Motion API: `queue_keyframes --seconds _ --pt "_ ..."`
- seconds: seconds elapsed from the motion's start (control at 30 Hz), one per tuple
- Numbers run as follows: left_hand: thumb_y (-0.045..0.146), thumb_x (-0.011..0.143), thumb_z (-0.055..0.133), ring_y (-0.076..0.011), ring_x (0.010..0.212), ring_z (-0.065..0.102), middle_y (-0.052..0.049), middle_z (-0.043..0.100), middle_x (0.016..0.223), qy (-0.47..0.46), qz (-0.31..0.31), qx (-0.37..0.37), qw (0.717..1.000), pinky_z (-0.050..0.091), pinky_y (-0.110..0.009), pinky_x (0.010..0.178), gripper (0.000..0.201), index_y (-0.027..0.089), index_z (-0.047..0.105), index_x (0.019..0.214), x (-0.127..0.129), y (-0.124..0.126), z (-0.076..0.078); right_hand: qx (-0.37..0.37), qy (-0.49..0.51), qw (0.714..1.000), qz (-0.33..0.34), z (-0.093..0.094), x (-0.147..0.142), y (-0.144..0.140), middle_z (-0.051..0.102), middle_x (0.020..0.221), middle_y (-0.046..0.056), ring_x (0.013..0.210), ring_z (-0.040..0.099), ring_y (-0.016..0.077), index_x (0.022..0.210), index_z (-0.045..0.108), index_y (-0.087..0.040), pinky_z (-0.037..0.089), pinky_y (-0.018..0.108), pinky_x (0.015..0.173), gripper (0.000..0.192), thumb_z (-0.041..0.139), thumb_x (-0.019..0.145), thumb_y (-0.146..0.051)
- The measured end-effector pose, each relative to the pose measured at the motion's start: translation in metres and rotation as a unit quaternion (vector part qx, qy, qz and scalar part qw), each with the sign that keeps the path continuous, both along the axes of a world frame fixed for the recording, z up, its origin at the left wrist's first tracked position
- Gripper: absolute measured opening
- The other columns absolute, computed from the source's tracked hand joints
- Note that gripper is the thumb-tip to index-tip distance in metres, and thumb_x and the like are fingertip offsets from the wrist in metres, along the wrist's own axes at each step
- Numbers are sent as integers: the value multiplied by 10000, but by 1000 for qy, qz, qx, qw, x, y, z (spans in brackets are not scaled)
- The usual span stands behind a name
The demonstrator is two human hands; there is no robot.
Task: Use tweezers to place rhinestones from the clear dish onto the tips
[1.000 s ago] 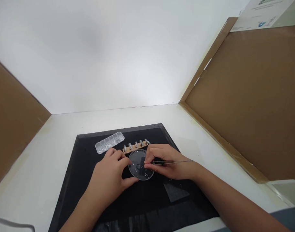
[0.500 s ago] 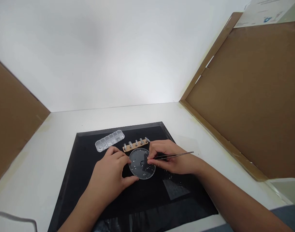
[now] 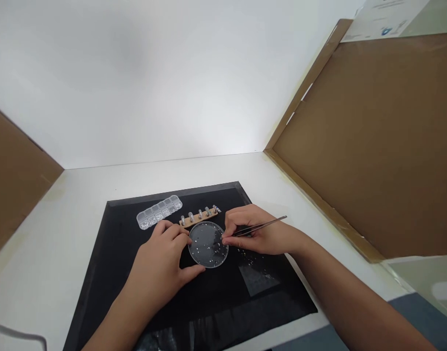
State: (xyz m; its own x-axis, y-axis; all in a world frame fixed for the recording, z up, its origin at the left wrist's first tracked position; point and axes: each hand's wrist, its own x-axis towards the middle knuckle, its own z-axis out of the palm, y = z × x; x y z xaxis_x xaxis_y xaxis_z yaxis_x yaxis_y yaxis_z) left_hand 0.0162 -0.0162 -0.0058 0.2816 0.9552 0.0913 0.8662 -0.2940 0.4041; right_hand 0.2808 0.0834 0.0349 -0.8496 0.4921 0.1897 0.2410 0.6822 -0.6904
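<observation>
A round clear dish (image 3: 208,245) with several tiny shiny stones in it lies on a black mat (image 3: 128,273). My left hand (image 3: 160,265) rests on the mat and holds the dish's left rim between thumb and fingers. My right hand (image 3: 255,236) pinches thin metal tweezers (image 3: 262,226) whose tips sit at the dish's right edge. Just behind the dish lies a small wooden strip (image 3: 199,218) with several short metal pegs standing on it. A clear compartment box (image 3: 158,211) with small stones lies to its left.
The mat lies on a white table (image 3: 48,253) against a white back wall. Brown cardboard panels stand at the left (image 3: 14,190) and right (image 3: 373,146). A clear plastic sheet (image 3: 254,279) lies on the mat near my right wrist, with loose stones scattered by it.
My right hand has drawn back to the right, from over the dish's middle to its right edge, and the tweezers' rear end has tilted upward. My left hand stays on the dish rim.
</observation>
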Motion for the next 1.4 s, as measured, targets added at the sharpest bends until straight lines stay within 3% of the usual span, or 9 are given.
queue_keyframes --seconds 0.3,0.73,1.0,1.27,1.4 --pt "433 840 866 -343 1274 572 -81 714 1262 13 -11 0 1000 653 -419 820 378 234 742 1136 1 0 2 -9 -17 1000 -19 5 8 7 702 813 23 729 638 120 902 750 -161 488 251 653 219 734 1016 -346" --pt "406 857 849 -332 1246 569 -68 720 1231 10 -11 -11 1000 625 -380 781 289 235 733 1058 -1 -1 2 -91 -37 995 -1 10 11 4 713 793 23 691 649 111 877 724 -142 502 222 610 215 752 996 -319" --pt "390 858 842 -329 1235 551 -61 695 1206 6 -6 -27 1000 585 -366 753 267 237 687 1011 -1 -1 3 -27 -26 999 -29 11 10 5 697 814 15 707 615 104 888 717 -158 476 228 628 203 727 1015 -315" --pt "415 844 852 -289 1043 570 -36 655 976 15 7 -45 999 455 -310 630 373 229 533 797 2 -3 8 -7 1 998 -55 9 15 8 695 810 6 699 616 104 900 726 -176 464 234 616 184 741 1003 -327" --pt "406 833 863 -289 1037 570 -34 660 997 8 9 -48 999 442 -309 634 366 236 539 825 3 -3 10 -5 -14 998 -59 9 17 8 690 800 4 684 610 102 894 718 -176 459 230 606 195 735 1004 -336"
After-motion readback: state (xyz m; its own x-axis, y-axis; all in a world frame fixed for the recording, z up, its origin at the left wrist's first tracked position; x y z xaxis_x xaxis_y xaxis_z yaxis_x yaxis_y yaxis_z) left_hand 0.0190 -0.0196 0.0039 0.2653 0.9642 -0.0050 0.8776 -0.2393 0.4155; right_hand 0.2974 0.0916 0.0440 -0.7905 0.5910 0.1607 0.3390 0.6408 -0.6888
